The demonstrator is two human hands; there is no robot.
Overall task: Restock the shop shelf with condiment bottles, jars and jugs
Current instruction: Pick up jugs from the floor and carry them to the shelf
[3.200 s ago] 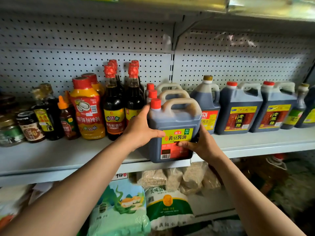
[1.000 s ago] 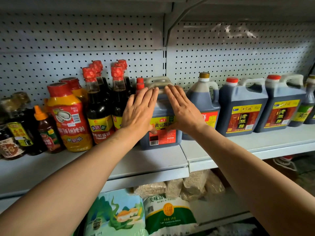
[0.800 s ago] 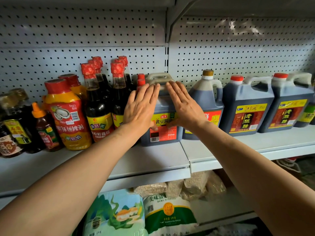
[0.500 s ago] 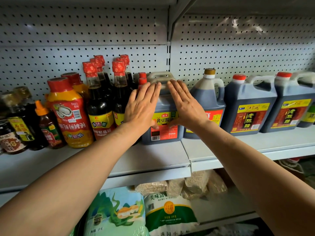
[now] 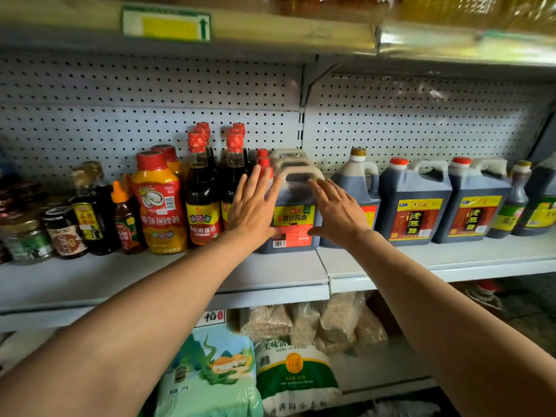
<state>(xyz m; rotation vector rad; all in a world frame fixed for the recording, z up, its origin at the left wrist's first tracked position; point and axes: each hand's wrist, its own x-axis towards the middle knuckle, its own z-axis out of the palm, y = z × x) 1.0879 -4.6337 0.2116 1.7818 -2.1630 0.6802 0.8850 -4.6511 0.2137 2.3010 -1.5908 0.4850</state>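
Grey-painted metal shelf (image 5: 270, 275) with a perforated back panel carries a row of condiment containers. Near its middle, where two shelf sections join, stands an upright dark soy-sauce jug with a grey loop handle, red cap and yellow-and-red label (image 5: 293, 219); two like jugs stand directly behind it, only their handles and caps visible. Left hand (image 5: 251, 207) lies flat against the jug's left front, fingers straight and reaching up to the cap; it grasps nothing. Right hand (image 5: 338, 210) lies flat against the jug's right front, fingers straight toward the handle, thumb on the label's lower edge; it too grasps nothing.

Just left of the jug stand tall dark glass bottles with red foil caps (image 5: 202, 188), then a yellow-orange squeeze bottle with a red lid (image 5: 158, 203), a small orange-capped sauce bottle (image 5: 126, 218) and several small jars (image 5: 64, 233) toward the shelf's left end. Just right stands a rounded dark jug with a gold cap (image 5: 358, 179), partly hidden by the right hand, then two square dark vinegar jugs with red caps (image 5: 413, 203), and further bottles at the right end. Below the shelf lie printed rice bags (image 5: 296, 377) and clear packets of noodles (image 5: 304, 323).
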